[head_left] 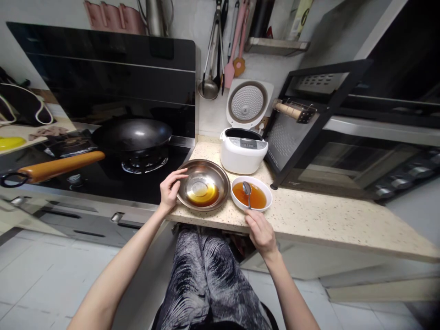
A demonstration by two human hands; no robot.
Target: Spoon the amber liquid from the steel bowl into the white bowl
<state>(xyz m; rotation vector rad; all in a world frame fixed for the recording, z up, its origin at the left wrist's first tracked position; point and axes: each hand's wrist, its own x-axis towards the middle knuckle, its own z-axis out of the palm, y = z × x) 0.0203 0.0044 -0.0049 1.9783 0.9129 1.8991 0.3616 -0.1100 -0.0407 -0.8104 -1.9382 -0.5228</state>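
Observation:
My left hand is at the left rim of a shallow stainless steel bowl, its fingers reaching over the edge and holding it. Some amber liquid pools in the bottom of that bowl. Beside it, to the right, stands a white oval bowl with more reddish-amber liquid. My right hand grips the handle of a metal spoon, and the spoon's head is over the liquid in the white bowl. Whether the spoon touches the liquid, I cannot tell.
Behind the bowls, a white rice cooker stands with its lid up. A black wok with a wooden handle sits on the stove at left. An oven in a black rack is at right. Utensils hang on the wall.

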